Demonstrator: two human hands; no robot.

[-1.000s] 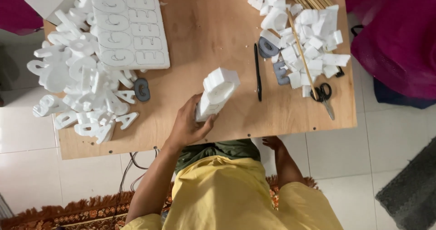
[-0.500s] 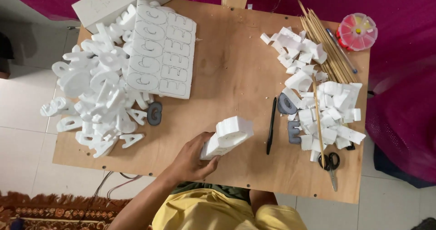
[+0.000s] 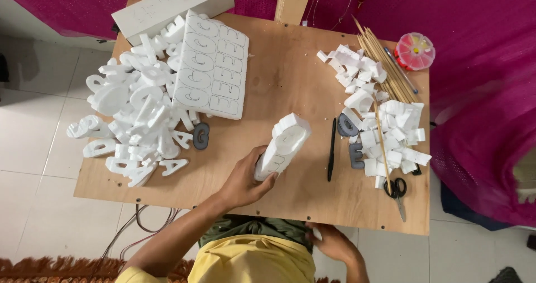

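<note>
A: What's the setting?
B: A pale tiled floor [image 3: 33, 149] with magenta cloth [image 3: 480, 93] behind and to one side, and in the middle a plywood tabletop [image 3: 290, 82]. I'll place everything from the white foam block [image 3: 282, 146] lying near the tabletop's front edge

A: Who has that block?
B: The left hand [image 3: 243, 182]. Its grip is closed around the block's near end, thumb on the right side, fingers wrapped over the left. The far end slants up and away from the person

A: And the other hand?
B: The right hand [image 3: 335, 244] sits below the block, just past the tabletop's front edge, against the yellow shirt [image 3: 251, 263]. Its fingers are partly hidden, so I cannot tell whether that grip is spread or closed

A: What's left of the block?
B: A heap of cut foam letters [image 3: 134, 121], a dark grey letter template [image 3: 201, 136] at its edge, and beyond it a foam sheet with letter outlines [image 3: 215, 65]. A long white box [image 3: 173, 6] lies at the far corner

A: And right of it?
B: Just beside it a black pen [image 3: 331, 149], then two more dark templates [image 3: 350, 140], a pile of foam offcuts [image 3: 379, 121], thin wooden sticks [image 3: 385, 60], black-handled scissors [image 3: 397, 191] and a round pink container [image 3: 415, 51]
</note>
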